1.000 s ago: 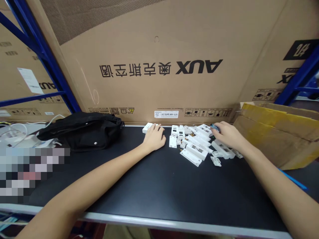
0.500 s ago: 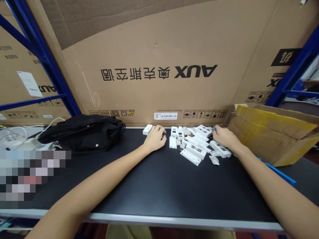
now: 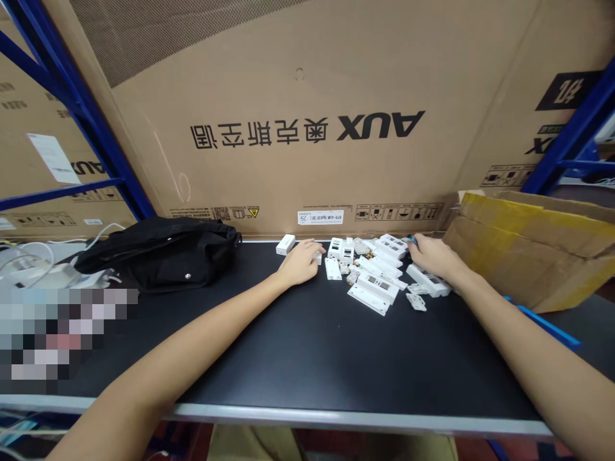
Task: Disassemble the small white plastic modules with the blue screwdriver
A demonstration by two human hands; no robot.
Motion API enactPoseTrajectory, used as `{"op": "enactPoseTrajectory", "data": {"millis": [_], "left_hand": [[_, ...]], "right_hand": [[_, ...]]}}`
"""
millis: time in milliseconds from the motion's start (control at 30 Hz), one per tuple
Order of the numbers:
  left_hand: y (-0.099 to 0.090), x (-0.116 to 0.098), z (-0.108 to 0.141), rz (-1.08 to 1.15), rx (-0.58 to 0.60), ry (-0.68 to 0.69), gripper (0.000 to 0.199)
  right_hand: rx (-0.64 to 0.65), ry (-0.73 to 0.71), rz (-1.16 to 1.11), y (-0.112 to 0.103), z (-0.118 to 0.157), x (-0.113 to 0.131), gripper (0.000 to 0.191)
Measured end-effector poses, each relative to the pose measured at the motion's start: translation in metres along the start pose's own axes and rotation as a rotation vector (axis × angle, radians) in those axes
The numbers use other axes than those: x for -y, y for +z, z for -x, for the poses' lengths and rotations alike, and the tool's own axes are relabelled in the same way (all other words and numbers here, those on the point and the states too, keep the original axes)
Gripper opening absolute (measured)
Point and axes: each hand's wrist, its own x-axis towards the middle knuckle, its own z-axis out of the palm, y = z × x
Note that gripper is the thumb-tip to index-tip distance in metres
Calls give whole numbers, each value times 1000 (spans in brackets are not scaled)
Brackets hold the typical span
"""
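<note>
My left hand (image 3: 300, 262) rests on the dark table with curled fingers, closed on a small white plastic part (image 3: 318, 257) that shows at its fingertips. Just behind it lies a white plastic box (image 3: 286, 244). To its right spreads a pile of white plastic housings (image 3: 377, 287), flat covers and small parts, some with dark windows. At the pile's right edge, my right hand (image 3: 435, 257) is closed on something with a small teal and dark end; the rest is hidden by the fingers. A white housing (image 3: 429, 282) lies just below that hand.
An open cardboard box (image 3: 533, 250) with yellow tape stands at the right, beside a blue strip (image 3: 548, 325). A black bag (image 3: 163, 256) and white cables (image 3: 36, 269) are at the left. A large carton (image 3: 298, 173) forms the back, between blue shelf posts.
A white part now shows at my left fingertips, where none was visible before. My right hand stays in nearly the same place. The view has shifted slightly.
</note>
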Motion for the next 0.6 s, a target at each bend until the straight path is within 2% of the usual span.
{"op": "enactPoseTrajectory", "data": {"millis": [267,600], "left_hand": [[-8,-15,3,-65,67,-16,37],[-8,-18,6,-110,77,-53,32]], "right_hand": [[-219,-41,-50,-27,17,28,38],[-292,-133,-80,-33,27,51,36]]}}
